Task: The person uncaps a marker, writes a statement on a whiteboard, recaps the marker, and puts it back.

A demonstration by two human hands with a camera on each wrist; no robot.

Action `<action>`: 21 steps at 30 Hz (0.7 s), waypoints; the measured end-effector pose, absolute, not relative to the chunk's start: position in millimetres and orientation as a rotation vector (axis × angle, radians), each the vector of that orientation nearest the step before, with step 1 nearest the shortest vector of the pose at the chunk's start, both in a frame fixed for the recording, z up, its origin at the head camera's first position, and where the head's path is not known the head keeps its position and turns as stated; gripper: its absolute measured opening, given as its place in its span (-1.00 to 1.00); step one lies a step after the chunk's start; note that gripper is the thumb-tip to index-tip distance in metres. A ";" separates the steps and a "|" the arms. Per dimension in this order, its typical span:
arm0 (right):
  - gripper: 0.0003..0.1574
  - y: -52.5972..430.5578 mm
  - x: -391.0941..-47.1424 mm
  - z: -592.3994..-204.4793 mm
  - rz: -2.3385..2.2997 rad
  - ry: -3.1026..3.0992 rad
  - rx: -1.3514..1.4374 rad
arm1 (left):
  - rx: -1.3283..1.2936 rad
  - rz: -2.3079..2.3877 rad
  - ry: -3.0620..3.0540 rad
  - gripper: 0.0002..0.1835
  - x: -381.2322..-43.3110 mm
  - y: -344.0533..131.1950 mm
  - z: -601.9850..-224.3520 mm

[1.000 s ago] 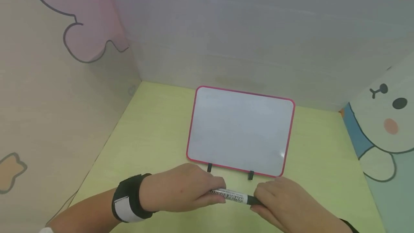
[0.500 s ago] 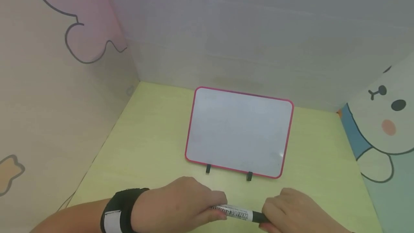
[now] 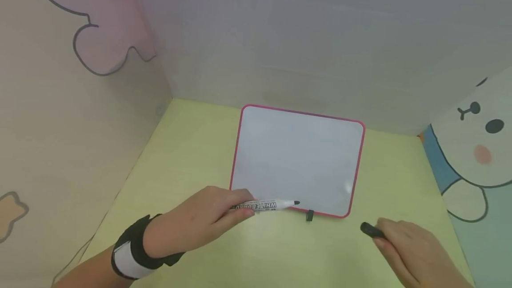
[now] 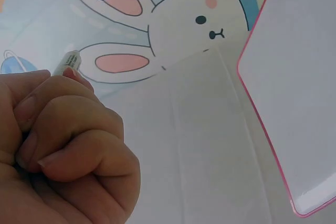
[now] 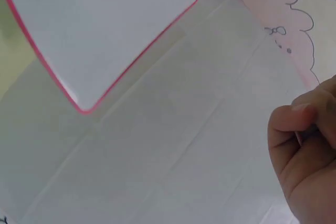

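Marker (image 3: 269, 205), head view: held near the front of the whiteboard (image 3: 298, 159), over its bottom edge; its dark tip is bare.
Left hand (image 3: 204, 214), head view: fingers curled tight around the marker.
Right hand (image 3: 416, 250), head view: pinches the black cap (image 3: 372, 230), well apart from the marker.
Whiteboard, head view: leans up on the yellow table (image 3: 192, 154); no drawn line can be seen on it.
Marker, left wrist view: its end pokes out past the curled fingers, away from the board; the tip is hard to see here.
Cap, left wrist view: dark, up at the top, in the right hand.
Right hand, right wrist view: fingers bent; the cap is hidden here.
Done so far: the cap looks all the way off.
Left undone: the board seems not written on, and the cap is not back on.
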State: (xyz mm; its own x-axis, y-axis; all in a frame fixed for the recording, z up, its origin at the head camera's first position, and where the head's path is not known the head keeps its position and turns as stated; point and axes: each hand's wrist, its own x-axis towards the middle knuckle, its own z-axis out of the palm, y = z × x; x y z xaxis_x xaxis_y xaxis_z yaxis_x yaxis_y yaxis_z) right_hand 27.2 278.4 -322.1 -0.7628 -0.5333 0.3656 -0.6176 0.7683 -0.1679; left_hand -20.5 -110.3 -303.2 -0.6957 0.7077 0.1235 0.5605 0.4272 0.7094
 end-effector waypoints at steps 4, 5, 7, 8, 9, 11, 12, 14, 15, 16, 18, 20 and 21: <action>-0.69 265.6 23.6 -330.1 0.480 -2.746 0.780 | 1.067 1.124 2.515 -0.79 -21.2 -109.7 -310.9; -0.69 265.3 23.5 -332.0 0.487 -2.774 0.730 | 1.063 1.124 2.520 -0.79 -21.5 -109.8 -312.3; -0.71 266.7 22.9 -335.9 0.494 -2.830 0.620 | 1.057 1.122 2.531 -0.79 -23.0 -109.3 -314.5; -0.76 268.0 22.0 -338.2 0.488 -2.854 0.563 | 1.054 1.125 2.535 -0.79 -24.0 -108.8 -315.6; -0.81 269.5 20.6 -340.9 0.483 -2.864 0.515 | 1.047 1.128 2.537 -0.79 -24.8 -108.3 -316.7; -0.94 272.7 17.3 -346.7 0.460 -2.877 0.430 | 1.034 1.140 2.526 -0.79 -26.0 -107.1 -319.0; -0.98 274.2 15.7 -349.6 0.441 -2.877 0.394 | 1.024 1.139 2.522 -0.79 -26.5 -106.3 -320.1; -0.87 277.3 12.3 -355.4 0.393 -2.883 0.331 | 1.011 1.140 2.512 -0.78 -27.1 -104.4 -322.4; -0.84 278.9 11.5 -358.3 0.376 -2.885 0.298 | 1.009 1.141 2.506 -0.78 -27.4 -103.5 -323.4; -0.81 280.5 10.8 -361.3 0.363 -2.888 0.270 | 1.011 1.141 2.501 -0.77 -27.8 -102.6 -324.5; -0.77 283.9 8.7 -366.5 0.349 -2.891 0.212 | 1.012 1.134 2.496 -0.77 -28.6 -100.9 -326.0; -0.74 288.1 5.9 -372.3 0.352 -2.883 0.162 | 1.019 1.137 2.484 -0.76 -29.3 -99.0 -327.5; -0.73 290.4 4.4 -375.2 0.361 -2.875 0.145 | 1.022 1.135 2.480 -0.76 -29.6 -97.8 -328.0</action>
State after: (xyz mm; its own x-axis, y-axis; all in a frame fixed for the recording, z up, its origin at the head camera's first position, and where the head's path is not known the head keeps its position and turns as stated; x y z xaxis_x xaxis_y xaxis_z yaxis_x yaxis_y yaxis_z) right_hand 4.4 290.4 -375.2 -0.9664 -0.0682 0.2479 -0.1274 0.9646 -0.2311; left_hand -29.6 -97.8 -328.0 -0.7307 0.6784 0.0762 0.5012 0.4573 0.7346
